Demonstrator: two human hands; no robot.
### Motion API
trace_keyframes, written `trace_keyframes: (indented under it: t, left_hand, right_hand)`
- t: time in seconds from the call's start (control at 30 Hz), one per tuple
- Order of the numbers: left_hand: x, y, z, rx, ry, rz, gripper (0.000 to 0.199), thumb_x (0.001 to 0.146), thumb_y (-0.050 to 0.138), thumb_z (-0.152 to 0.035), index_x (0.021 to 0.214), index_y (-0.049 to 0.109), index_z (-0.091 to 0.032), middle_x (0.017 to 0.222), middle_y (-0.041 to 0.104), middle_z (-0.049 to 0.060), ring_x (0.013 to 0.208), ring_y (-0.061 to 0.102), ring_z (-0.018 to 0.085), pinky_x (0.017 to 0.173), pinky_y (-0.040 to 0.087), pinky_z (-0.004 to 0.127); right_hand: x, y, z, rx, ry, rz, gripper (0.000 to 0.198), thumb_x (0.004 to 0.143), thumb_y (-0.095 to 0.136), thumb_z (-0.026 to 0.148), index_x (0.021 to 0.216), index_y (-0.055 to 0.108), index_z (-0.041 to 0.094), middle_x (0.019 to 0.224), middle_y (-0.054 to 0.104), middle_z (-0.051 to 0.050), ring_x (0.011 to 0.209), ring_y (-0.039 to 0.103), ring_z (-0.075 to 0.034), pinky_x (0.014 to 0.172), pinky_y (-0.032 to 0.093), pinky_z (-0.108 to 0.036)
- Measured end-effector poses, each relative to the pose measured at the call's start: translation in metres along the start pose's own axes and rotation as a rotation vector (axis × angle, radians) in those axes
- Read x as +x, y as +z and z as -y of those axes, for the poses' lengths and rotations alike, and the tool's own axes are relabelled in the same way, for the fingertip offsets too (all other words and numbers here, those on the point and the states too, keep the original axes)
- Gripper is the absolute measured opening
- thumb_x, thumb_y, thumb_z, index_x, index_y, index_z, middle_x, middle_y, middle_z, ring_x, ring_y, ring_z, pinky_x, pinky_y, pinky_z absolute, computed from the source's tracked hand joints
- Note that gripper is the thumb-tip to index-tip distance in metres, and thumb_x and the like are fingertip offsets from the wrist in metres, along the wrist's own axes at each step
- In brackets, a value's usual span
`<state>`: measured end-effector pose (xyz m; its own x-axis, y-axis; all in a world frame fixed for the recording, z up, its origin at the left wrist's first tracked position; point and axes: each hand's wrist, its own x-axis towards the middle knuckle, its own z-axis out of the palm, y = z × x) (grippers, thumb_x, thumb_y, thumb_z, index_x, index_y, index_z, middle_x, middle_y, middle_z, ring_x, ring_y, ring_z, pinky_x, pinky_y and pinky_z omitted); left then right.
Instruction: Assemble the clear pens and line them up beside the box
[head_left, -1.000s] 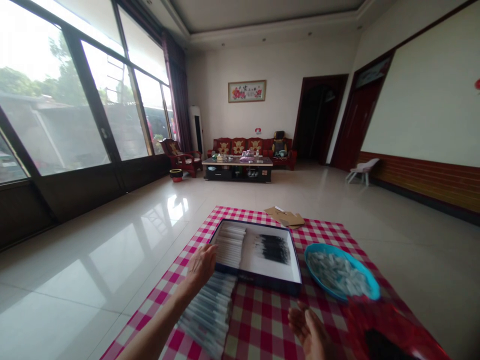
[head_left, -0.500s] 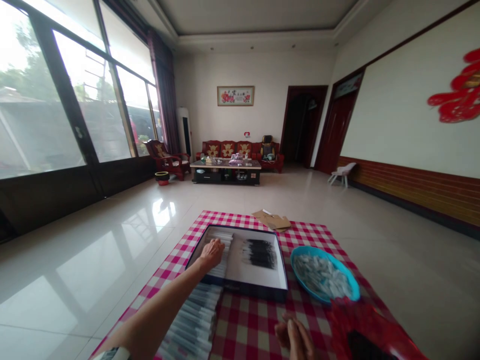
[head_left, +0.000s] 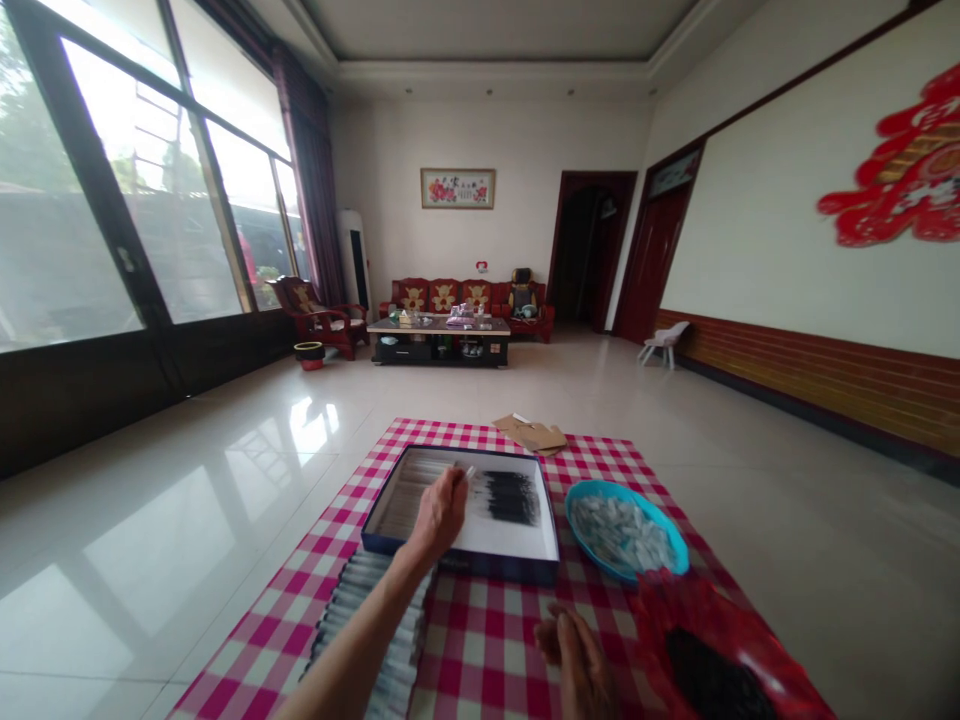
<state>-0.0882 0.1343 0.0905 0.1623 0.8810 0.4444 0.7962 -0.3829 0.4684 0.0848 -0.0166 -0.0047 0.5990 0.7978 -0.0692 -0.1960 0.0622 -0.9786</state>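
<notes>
My left hand [head_left: 441,515] is closed above the shallow dark-blue box [head_left: 495,572], pinching a small clear tube [head_left: 471,473] whose tip sticks out past the fingers. Rows of clear tubes [head_left: 405,495] fill the left part of the box. On its white bottom, at the right, lies a bundle of thin black pieces [head_left: 510,497]. In front of the box, partly behind my left forearm, is a stack of translucent tubes [head_left: 397,620]. Over the near part of the cloth, my right hand [head_left: 576,655] has its fingers pressed together; whatever is between them is hidden.
A blue bowl [head_left: 681,560] of small clear plastic pieces [head_left: 622,530] stands right of the box. Nearer is a red plastic bag [head_left: 772,650] with dark contents [head_left: 712,675]. Brown cardboard [head_left: 532,434] lies at the far edge of the checked tablecloth [head_left: 472,640]. A coffee table [head_left: 439,345] stands beyond.
My left hand has risen from the tubes at the left of the box and moved right, with a clear tube now showing in its fingers. My right hand stays near the same place.
</notes>
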Motion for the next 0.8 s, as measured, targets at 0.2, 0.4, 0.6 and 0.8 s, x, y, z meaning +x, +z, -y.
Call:
trace_keyframes:
  t: [0.2, 0.4, 0.6, 0.8]
  left_hand:
    - [-0.075, 0.05, -0.044, -0.601, -0.188, -0.165, 0.04, 0.093, 0.039, -0.042, 0.103, 0.064, -0.013, 0.071, 0.067, 0.004, 0.061, 0.062, 0.015, 0.059, 0.048, 0.022]
    - [-0.094, 0.093, -0.036, -0.93, -0.334, -0.211, 0.054, 0.084, 0.047, -0.059, 0.108, 0.062, -0.013, 0.07, 0.064, 0.004, 0.057, 0.057, 0.014, 0.055, 0.047, 0.023]
    - [-0.098, 0.105, -0.035, -0.975, -0.363, -0.215, 0.064, 0.084, 0.042, -0.065, 0.117, 0.057, -0.012, 0.06, 0.054, -0.001, 0.044, 0.046, 0.01, 0.045, 0.041, 0.021]
    - [-0.099, 0.112, -0.033, -0.956, -0.34, -0.241, 0.059, 0.086, 0.04, -0.062, 0.115, 0.06, -0.015, 0.061, 0.056, 0.001, 0.044, 0.047, 0.01, 0.045, 0.041, 0.021]
  right_hand:
    - [0.004, -0.004, 0.004, -0.021, -0.112, 0.017, 0.054, 0.072, 0.062, 0.061, 0.104, 0.064, 0.018, 0.094, 0.073, -0.007, 0.09, 0.068, -0.025, 0.08, 0.054, -0.034]
    - [0.055, 0.024, 0.064, -0.532, -0.636, 0.31, 0.027, 0.086, 0.049, 0.034, 0.098, 0.068, 0.02, 0.1, 0.07, -0.008, 0.095, 0.065, -0.023, 0.086, 0.05, -0.035]
    - [0.119, 0.082, 0.069, -1.095, -0.701, 0.568, 0.031, 0.076, 0.047, 0.008, 0.092, 0.072, 0.018, 0.093, 0.072, -0.008, 0.09, 0.066, -0.019, 0.084, 0.048, -0.027]
    - [0.145, 0.105, 0.047, -1.39, -0.681, 0.645, 0.021, 0.076, 0.057, 0.011, 0.088, 0.072, 0.019, 0.092, 0.07, -0.009, 0.089, 0.065, -0.02, 0.08, 0.046, -0.026]
